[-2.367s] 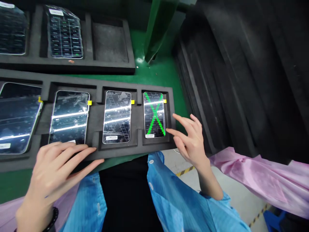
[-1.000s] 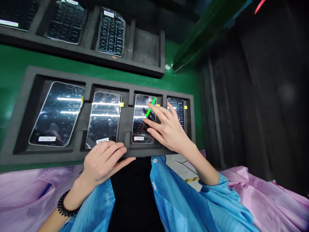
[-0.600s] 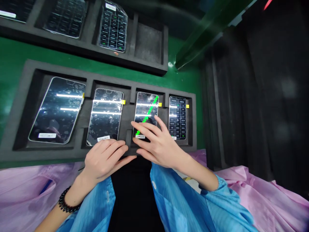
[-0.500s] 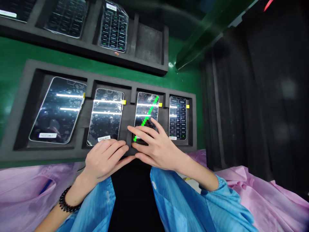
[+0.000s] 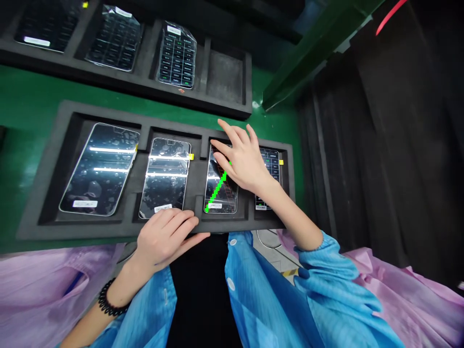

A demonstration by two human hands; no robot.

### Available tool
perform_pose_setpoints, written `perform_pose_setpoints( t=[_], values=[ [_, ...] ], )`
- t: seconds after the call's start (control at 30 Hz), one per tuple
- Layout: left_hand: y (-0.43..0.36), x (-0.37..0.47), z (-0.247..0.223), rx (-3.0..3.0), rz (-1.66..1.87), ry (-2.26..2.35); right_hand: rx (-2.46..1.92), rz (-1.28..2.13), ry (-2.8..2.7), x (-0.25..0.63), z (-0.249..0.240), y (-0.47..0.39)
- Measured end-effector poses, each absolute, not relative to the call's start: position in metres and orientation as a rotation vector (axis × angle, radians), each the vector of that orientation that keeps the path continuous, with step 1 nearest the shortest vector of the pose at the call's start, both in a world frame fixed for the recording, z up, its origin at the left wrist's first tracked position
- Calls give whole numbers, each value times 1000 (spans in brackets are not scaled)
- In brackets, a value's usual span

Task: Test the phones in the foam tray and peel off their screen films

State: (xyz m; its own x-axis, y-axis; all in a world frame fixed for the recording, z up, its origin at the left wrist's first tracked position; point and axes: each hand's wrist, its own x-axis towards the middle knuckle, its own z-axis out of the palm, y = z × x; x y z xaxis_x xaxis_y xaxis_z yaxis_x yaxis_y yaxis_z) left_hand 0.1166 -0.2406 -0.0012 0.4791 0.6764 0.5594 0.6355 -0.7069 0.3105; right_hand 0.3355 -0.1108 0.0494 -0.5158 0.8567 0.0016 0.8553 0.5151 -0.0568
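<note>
A dark foam tray [image 5: 47, 164] holds several phones in its compartments. My right hand [image 5: 242, 157] has its fingers spread over the top of the third phone [image 5: 221, 193], whose screen shows a green diagonal line and a reddish grid. Beneath my right wrist and palm lies part of the rightmost phone [image 5: 271, 162], lit with a grid menu. My left hand [image 5: 166, 237] is wrapped over the tray's near edge, just below the second phone [image 5: 165, 179], its thumb along the front side. The leftmost phone [image 5: 99, 169] is dark, with a white label.
Behind lies a second foam tray [image 5: 247, 87] with wrapped phones [image 5: 177, 58] and a vacant right compartment. A green post [image 5: 308, 58] rises at the back right, beside a black curtain [image 5: 337, 121]. Pink clothing [image 5: 32, 290] shows at both sides.
My right hand has moved up from the third phone's lower part to its top. More of the green line's lower end shows. The tray appears shifted slightly right in view, with my left hand still on its edge.
</note>
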Motion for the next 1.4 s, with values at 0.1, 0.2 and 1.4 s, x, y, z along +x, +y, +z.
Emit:
perform_pose_setpoints(
  t=[0.1, 0.2, 1.4],
  values=[
    [-241, 116, -1, 2654, 1048, 1178, -1518, 50, -2728, 334, 49, -115],
    [-241, 116, -1, 2657, 1044, 1186, -1488, 34, -2730, 338, 50, -125],
    [-238, 109, 7, 2601, 903, 1096, -1603, 80, -2171, 425, 71, -234]
  ],
)
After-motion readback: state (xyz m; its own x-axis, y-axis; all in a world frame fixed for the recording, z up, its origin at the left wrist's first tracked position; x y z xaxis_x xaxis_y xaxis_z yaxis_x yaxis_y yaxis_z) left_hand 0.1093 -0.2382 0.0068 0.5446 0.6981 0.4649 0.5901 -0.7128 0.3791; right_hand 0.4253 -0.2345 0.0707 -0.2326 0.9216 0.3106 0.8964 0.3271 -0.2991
